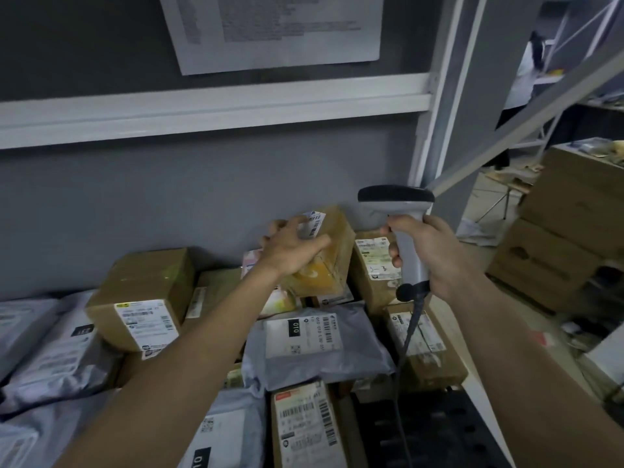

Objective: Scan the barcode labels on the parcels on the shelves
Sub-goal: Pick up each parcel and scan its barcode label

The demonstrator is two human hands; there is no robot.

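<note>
Fingers of left hand [293, 245] apparently grip parcel [324, 255]; right hand [426, 250] grips scanner [401, 231].

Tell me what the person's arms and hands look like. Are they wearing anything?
Both arms are bare right down to the picture's bottom edge: no sleeves show. The left hand and right hand wear no gloves, and I see no rings, watch or bracelet. There is a small reddish mark on the right forearm; it is too blurred to tell what it is.

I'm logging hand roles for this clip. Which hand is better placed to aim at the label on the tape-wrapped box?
The right hand: it already grips the scanner. The left hand holds the tape-wrapped box, its label showing.
</note>
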